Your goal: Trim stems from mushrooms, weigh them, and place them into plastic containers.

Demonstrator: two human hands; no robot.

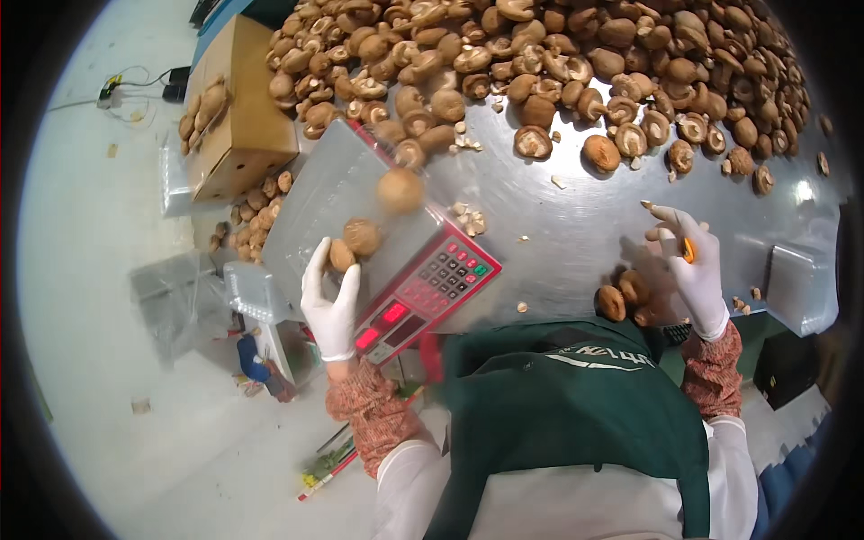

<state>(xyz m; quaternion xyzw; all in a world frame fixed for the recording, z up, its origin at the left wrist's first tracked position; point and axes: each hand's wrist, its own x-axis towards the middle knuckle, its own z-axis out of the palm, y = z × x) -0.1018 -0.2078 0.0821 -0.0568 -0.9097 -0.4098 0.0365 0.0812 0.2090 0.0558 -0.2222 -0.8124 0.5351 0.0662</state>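
My left hand (329,304), in a white glove, has a brown shiitake mushroom (342,255) between thumb and fingertips, above the plate of a digital weighing scale (304,202). A second mushroom (361,235) touches or nearly touches the first. Another, blurred, mushroom (399,191) appears over the scale's far right edge. The scale's red panel (432,277) has keys and lit red displays. At the right, my gloved right hand (695,263) holds a small tool with an orange handle (688,250); its blade is mostly hidden. Several mushrooms (612,303) lie below and left of that hand.
A large heap of shiitake mushrooms (540,57) covers the far side of the metal table (560,229). Cut stem pieces (470,219) lie beside the scale. A cardboard box (260,101) stands at the left. Clear plastic trays (802,287) are stacked at the right edge.
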